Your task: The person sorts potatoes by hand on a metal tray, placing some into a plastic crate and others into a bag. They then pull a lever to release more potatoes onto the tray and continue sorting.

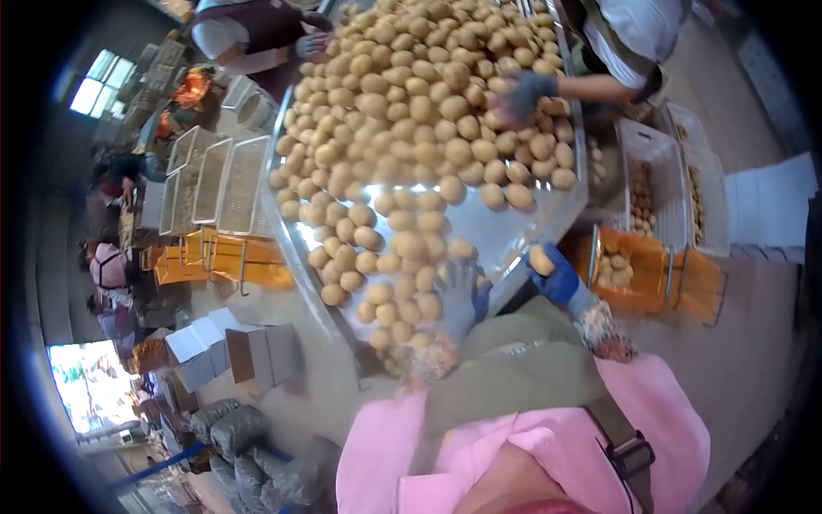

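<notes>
A large heap of potatoes (419,107) covers the far part of a shiny metal sorting table (505,224) and trails toward me along its left side. My right hand (561,278), in a blue glove, is closed around a single potato (541,259) beside the table's near right edge. My left hand (461,300), in a pale grey glove, lies with fingers stretched out against the nearest potatoes (411,295) at the table's narrow end. Whether its palm presses on one of them is hidden.
Two people stand across the table; one reaches a gloved hand (524,96) into the heap. Orange mesh bags on stands (646,270) hang at right, with others (223,257) at left. Plastic crates (655,184) stand beyond. Cardboard boxes (261,355) and stuffed sacks (240,428) sit lower left.
</notes>
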`<state>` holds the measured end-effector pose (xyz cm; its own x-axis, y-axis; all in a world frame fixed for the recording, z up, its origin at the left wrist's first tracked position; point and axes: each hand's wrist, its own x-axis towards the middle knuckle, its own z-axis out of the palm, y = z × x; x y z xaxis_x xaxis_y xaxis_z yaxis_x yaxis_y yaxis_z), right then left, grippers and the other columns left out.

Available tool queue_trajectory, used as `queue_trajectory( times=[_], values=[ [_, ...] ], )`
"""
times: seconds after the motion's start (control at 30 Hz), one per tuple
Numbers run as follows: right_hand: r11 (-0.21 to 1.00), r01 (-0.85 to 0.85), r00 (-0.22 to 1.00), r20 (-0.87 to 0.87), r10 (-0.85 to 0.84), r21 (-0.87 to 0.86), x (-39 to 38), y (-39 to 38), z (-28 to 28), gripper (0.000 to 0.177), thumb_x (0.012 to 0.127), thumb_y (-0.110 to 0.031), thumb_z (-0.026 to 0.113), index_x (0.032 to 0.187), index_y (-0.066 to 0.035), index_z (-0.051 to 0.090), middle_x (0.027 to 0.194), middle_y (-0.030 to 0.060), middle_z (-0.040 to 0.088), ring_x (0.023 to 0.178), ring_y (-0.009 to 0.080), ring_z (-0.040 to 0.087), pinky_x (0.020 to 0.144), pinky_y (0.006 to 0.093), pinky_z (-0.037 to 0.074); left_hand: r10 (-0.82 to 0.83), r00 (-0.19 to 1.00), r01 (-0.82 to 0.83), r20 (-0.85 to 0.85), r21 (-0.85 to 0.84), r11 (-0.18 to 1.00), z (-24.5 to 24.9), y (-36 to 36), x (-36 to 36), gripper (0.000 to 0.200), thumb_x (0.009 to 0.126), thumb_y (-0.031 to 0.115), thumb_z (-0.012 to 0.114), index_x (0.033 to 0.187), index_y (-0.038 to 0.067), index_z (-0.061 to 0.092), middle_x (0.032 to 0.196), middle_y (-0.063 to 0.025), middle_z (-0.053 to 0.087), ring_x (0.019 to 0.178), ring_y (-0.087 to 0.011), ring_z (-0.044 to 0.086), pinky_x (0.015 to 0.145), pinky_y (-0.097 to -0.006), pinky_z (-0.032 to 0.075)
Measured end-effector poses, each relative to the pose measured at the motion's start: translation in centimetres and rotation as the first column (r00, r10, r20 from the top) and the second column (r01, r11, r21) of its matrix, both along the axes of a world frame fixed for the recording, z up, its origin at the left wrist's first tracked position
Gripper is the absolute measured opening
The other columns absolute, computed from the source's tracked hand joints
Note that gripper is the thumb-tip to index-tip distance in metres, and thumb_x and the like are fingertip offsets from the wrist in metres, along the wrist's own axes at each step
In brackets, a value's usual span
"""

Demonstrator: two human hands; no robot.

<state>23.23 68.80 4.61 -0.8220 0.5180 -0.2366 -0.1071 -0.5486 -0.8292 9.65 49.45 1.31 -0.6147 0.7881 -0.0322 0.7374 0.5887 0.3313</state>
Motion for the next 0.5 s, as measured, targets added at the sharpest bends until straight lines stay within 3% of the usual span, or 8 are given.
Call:
queue_trajectory(
  times=[0.03,0.1,0.2,0.33,0.37,0.4,0.47,0.5],
  values=[
    [0.862,0.091,0.989,0.148,-0.018,-0.499,-0.5,0.6,0.5,0.039,0.094,-0.036,0.057,0.125,-0.013,0.054,0.115,0.0057,0.061,0.105,0.0171,0.059,0.087,0.0332,0.051,-0.005,1.0,0.003,0.026,0.07,0.998,0.0,-0.1,-0.2,0.053,0.09,0.037,0.055,0.135,0.008,0.049,0.146,-0.0192,0.039,0.139,-0.0431,0.026,0.108,-0.0659,0.015],
    [0.892,-0.187,0.981,-0.029,0.192,-0.412,-0.9,1.3,-1.0,0.041,0.093,-0.042,0.057,0.122,-0.012,0.057,0.106,0.0057,0.065,0.082,0.0151,0.063,0.065,0.0264,0.051,-0.022,1.0,0.024,-0.015,0.158,0.987,-0.7,-0.9,-0.2,0.053,0.086,0.03,0.064,0.13,0.004,0.05,0.144,-0.0188,0.041,0.138,-0.0424,0.029,0.112,-0.0596,0.017],
    [0.935,0.017,0.985,0.167,0.045,-0.355,1.7,1.0,-1.2,0.05,0.091,-0.056,0.052,0.11,-0.01,0.061,0.093,0.0075,0.068,0.064,0.0137,0.062,0.048,0.0238,0.045,-0.129,0.984,0.069,0.127,0.396,0.916,-0.5,-1.9,0.3,0.058,0.088,0.023,0.062,0.138,0.001,0.043,0.148,-0.024,0.033,0.14,-0.0386,0.028,0.114,-0.0518,0.018],
    [0.811,0.341,0.938,0.231,-0.259,-0.476,9.5,4.9,-4.2,0.038,0.089,-0.04,0.062,0.114,-0.011,0.056,0.107,0.0123,0.065,0.079,0.0214,0.064,0.058,0.0292,0.051,0.157,0.852,-0.481,0.5,0.629,0.61,5.1,-5.2,0.2,0.043,0.092,0.014,0.059,0.131,-0.002,0.049,0.139,-0.0223,0.046,0.131,-0.0339,0.041,0.109,-0.0397,0.031],
    [0.869,0.344,0.86,0.252,-0.443,0.355,12.5,6.2,-5.7,0.033,0.088,-0.034,0.064,0.109,-0.009,0.058,0.101,0.0123,0.065,0.079,0.0233,0.063,0.062,0.0327,0.05,0.272,0.881,-0.465,0.386,0.609,0.643,2.3,-7.8,-1.9,0.04,0.094,0.015,0.056,0.129,-0.003,0.05,0.137,-0.022,0.047,0.129,-0.0336,0.043,0.108,-0.0398,0.033],
    [0.33,0.101,0.816,0.112,-0.568,0.939,14.8,7.3,-6.5,0.028,0.086,-0.028,0.066,0.104,-0.006,0.06,0.095,0.0123,0.065,0.079,0.0252,0.062,0.065,0.0361,0.05,0.385,0.886,-0.462,0.26,0.579,0.672,-0.5,-10.5,-3.5,0.038,0.096,0.016,0.054,0.128,-0.004,0.05,0.136,-0.0217,0.048,0.127,-0.0333,0.045,0.107,-0.0399,0.034],
    [0.102,-0.262,0.624,0.25,-0.741,0.96,18.7,9.8,-1.4,0.022,0.081,-0.017,0.07,0.095,-0.004,0.059,0.087,0.014,0.059,0.079,0.0301,0.059,0.07,0.041,0.047,0.495,0.76,-0.64,0.42,0.616,0.459,-0.4,-12.0,-3.4,0.036,0.099,0.02,0.051,0.124,-0.005,0.051,0.129,-0.0203,0.052,0.119,-0.0326,0.049,0.104,-0.0407,0.037],
    [0.26,-0.209,0.551,0.333,-0.765,0.943,20.8,11.3,-0.4,0.024,0.081,-0.018,0.071,0.093,-0.003,0.056,0.086,0.0128,0.059,0.074,0.0265,0.057,0.066,0.038,0.047,0.578,0.776,-0.607,0.25,0.544,0.579,-0.9,-14.0,-4.4,0.036,0.1,0.021,0.048,0.125,-0.006,0.051,0.126,-0.0202,0.054,0.116,-0.0322,0.051,0.103,-0.041,0.037]
  ],
)
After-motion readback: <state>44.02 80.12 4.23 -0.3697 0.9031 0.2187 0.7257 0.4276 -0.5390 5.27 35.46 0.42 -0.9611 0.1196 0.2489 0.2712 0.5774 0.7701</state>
